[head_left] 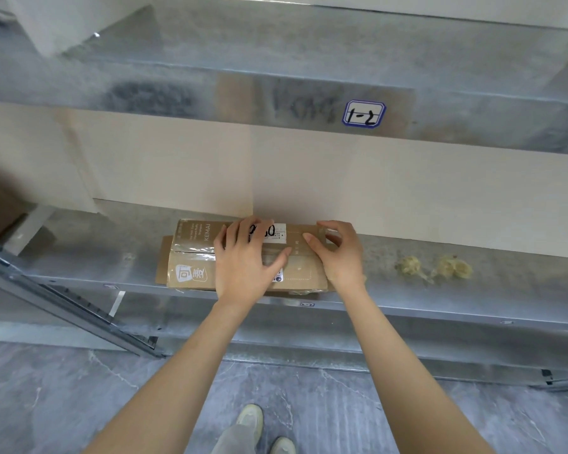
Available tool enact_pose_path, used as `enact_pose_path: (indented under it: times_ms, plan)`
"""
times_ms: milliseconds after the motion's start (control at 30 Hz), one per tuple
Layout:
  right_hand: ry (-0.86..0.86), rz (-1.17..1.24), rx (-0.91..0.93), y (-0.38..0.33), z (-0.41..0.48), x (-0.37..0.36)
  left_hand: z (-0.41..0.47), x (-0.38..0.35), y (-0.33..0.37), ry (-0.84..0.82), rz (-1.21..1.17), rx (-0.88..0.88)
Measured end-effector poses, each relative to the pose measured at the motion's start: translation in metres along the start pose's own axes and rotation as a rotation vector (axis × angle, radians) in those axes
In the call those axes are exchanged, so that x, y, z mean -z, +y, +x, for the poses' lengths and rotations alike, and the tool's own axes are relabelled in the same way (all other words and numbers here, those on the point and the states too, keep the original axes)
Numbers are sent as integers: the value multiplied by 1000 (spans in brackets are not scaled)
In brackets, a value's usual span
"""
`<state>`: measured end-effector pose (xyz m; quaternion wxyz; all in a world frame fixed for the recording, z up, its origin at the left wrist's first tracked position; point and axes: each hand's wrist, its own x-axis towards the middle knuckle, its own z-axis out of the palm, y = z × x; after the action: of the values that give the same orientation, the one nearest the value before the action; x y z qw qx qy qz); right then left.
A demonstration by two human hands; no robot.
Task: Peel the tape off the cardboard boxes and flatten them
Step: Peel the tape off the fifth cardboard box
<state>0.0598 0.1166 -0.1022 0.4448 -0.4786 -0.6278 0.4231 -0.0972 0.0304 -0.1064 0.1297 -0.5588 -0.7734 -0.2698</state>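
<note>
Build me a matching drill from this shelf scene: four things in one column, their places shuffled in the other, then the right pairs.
Things
1. left hand
2. right hand
3. crumpled tape wads
4. blue-edged label

Places
A. stuck on the front edge of the upper shelf
B. flat on the middle of the box
C. loose on the lower shelf, right of the box
D. fingers curled at the box's right end

Pairs: 1-B, 2-D, 3-C, 4-A

Storeroom: labelled galvanised metal shelving, bare stone floor.
</note>
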Motion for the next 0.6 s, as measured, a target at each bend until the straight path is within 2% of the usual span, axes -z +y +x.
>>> enact_pose_path:
  times_ms: [400,600]
  plan:
    - [233,-190,83,-2,-12,-11,0,-2,-1,-8,-5,-1]
    - [355,-275,47,-8,-20,-15,-1,-1,-1,-3,1,1]
